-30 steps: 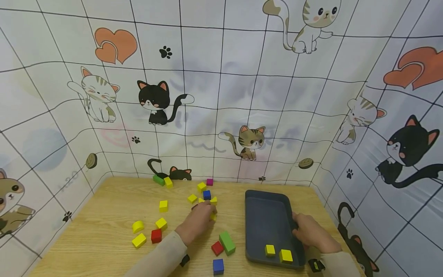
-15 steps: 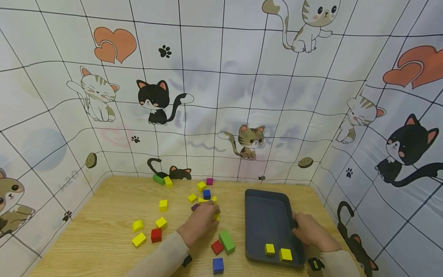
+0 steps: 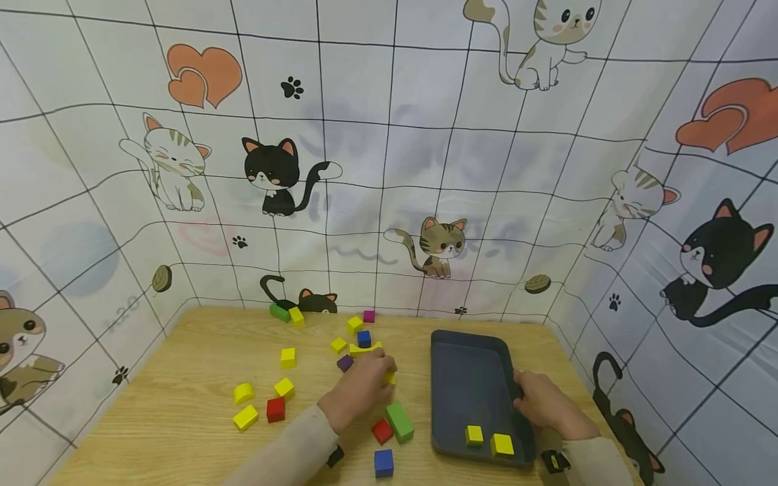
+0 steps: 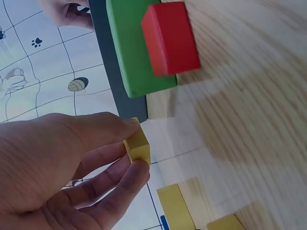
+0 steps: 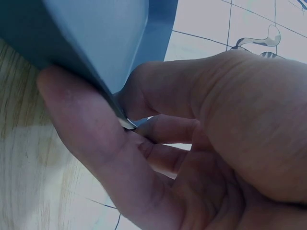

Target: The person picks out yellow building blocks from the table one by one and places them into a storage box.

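In the left wrist view, my left hand [image 4: 72, 163] pinches a small yellow block [image 4: 139, 143] between thumb and fingertips. The head view has that left hand [image 3: 358, 385] over the middle of the table, left of the dark grey tray [image 3: 471, 378], its block partly hidden. My right hand [image 3: 550, 403] grips the tray's right rim, thumb on the inner side and fingers outside. Two yellow blocks [image 3: 502, 445] lie in the tray's near end. Just left of the left hand are a purple block [image 3: 345, 363] and a curved yellow block [image 3: 362, 350].
Near the tray's left side lie a green block [image 3: 399, 422], a red block [image 3: 382, 430] and a blue block [image 3: 383, 463]. Several yellow blocks and another red block [image 3: 275, 409] are spread to the left. A cat-print sheet [image 3: 389, 155] encloses the wooden table [image 3: 182, 378].
My left hand has shifted to the right with the yellow block, uncovering the purple block and more of the curved yellow one. The right hand and the tray stay put.
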`<state>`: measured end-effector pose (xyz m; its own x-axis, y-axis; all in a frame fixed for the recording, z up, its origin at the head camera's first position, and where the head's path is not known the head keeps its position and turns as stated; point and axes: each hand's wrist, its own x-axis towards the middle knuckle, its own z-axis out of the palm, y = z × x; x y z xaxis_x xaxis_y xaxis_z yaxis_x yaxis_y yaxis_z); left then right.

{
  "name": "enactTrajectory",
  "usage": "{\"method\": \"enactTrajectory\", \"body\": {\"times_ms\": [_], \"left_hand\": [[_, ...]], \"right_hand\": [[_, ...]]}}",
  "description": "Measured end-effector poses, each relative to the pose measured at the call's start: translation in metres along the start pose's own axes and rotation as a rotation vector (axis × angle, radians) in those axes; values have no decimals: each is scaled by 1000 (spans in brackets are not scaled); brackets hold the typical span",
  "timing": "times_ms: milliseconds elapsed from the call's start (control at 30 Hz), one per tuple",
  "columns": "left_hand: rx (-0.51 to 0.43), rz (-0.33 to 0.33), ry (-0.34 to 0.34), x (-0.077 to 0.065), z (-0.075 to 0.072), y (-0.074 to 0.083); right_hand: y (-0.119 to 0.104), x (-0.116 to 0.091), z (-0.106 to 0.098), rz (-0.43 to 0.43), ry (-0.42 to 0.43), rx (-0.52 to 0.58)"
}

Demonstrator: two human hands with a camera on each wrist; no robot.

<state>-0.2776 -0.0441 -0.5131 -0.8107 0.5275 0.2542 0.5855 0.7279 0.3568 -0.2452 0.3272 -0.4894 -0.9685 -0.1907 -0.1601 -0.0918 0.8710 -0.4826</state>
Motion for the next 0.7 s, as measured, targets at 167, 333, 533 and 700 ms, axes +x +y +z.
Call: {"method": "enactTrajectory", "body": {"times_ms": [167,333,533,700], "left_hand": [[-15,-3,0,1,0,5],[-33,-9,-11,1,0,16],[-36,50,12,0,-2,29],[-39,70,9,2,0,36]], "right_hand": [[-1,-1,-1,-3,4,-3],[-1,0,-1,0,0,-1],[1,0,0,-1,1,-3],[1,0,-1,-2,-3,-5]]}}
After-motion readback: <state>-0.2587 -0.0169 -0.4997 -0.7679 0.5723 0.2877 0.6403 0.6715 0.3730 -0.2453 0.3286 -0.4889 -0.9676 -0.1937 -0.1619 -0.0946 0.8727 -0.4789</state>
